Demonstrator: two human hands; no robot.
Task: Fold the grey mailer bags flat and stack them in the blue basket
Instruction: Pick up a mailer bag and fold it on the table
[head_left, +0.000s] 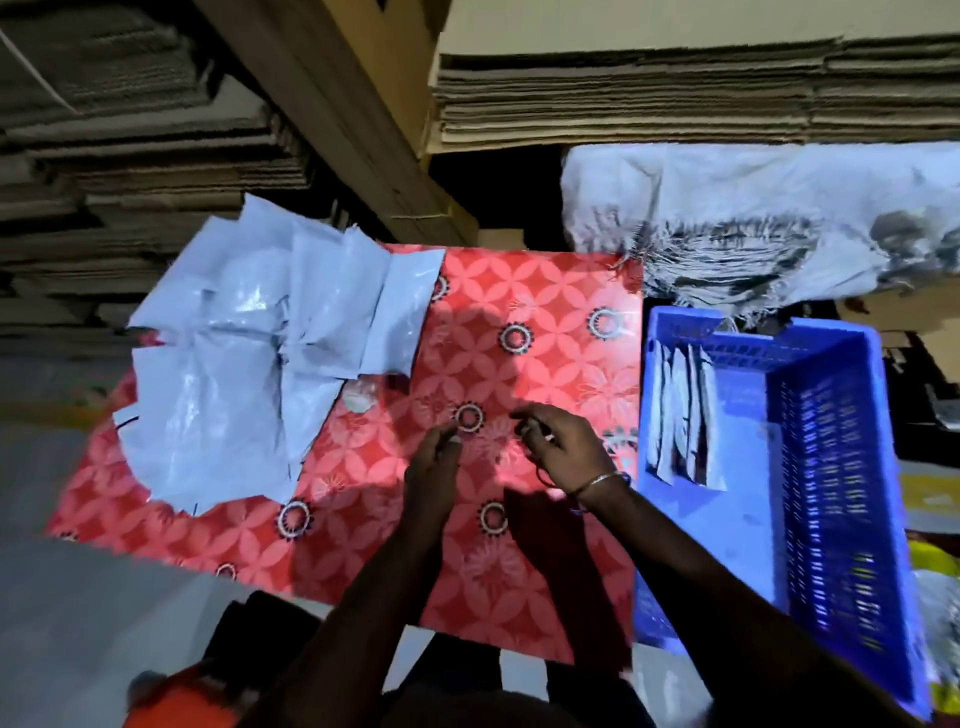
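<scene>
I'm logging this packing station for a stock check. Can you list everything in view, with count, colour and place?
loose mailer bags: a pile, count unclear, grey, left on the cloth
folded mailer bags: several, grey, standing in the basket's far end
basket: one, blue, right of the cloth
tablecloth: one, red patterned, centre
flat cardboard: stacks, brown, behind
woven sack: one, white, behind the basket
left hand: empty, over the cloth
right hand: bangle on its wrist, empty, fingers curled

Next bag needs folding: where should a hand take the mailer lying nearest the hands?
Probably the mailer's free right edge, coming from the right with the left hand: it tops the pile, overhanging onto the red cloth, so fingers could slip under.
</scene>
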